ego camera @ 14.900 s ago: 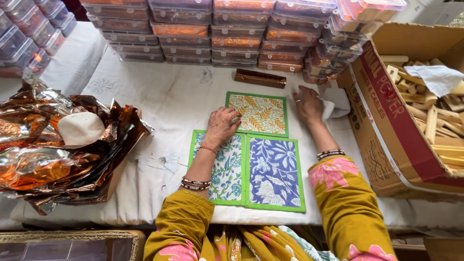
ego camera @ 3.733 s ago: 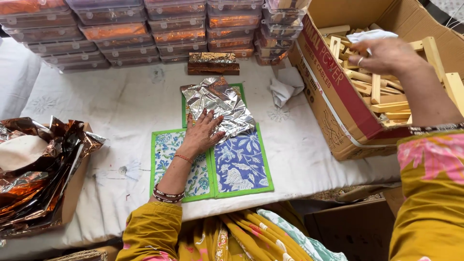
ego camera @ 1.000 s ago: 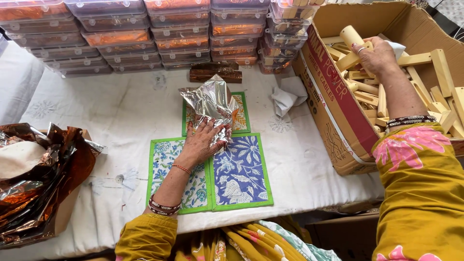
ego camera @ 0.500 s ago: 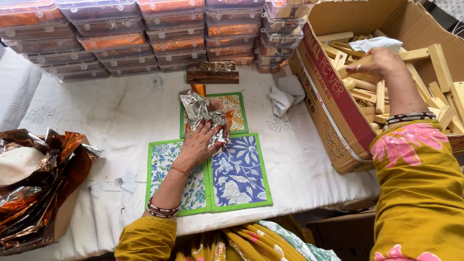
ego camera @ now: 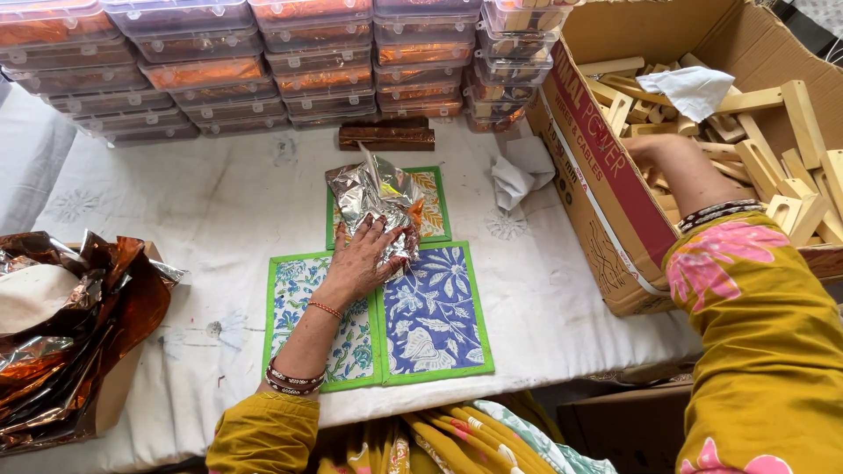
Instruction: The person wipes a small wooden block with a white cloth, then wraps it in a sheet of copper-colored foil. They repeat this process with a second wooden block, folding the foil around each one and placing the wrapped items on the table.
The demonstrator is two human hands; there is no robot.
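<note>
My left hand (ego camera: 362, 261) grips a crumpled sheet of silver foil (ego camera: 373, 197) and presses it down over three green-edged printed mats. A blue floral mat (ego camera: 432, 314) and a pale floral mat (ego camera: 303, 303) lie side by side near me. An orange mat (ego camera: 432, 204) lies behind them, half under the foil. My right hand (ego camera: 648, 151) reaches down into a large cardboard box (ego camera: 597, 184) full of pale wooden pieces (ego camera: 803, 114). Its fingers are hidden among the pieces, so I cannot tell what it holds.
Stacks of clear lidded boxes (ego camera: 219, 70) with orange contents line the back of the white-clothed table (ego camera: 211, 202). A dark wooden block (ego camera: 386, 137) and a crumpled white cloth (ego camera: 518, 171) lie before them. A pile of coppery foil (ego camera: 70, 325) sits at the left.
My left hand has bunched the foil tighter and pulled it a little nearer. My right hand, raised with a wooden piece a second ago, has gone down deeper into the box.
</note>
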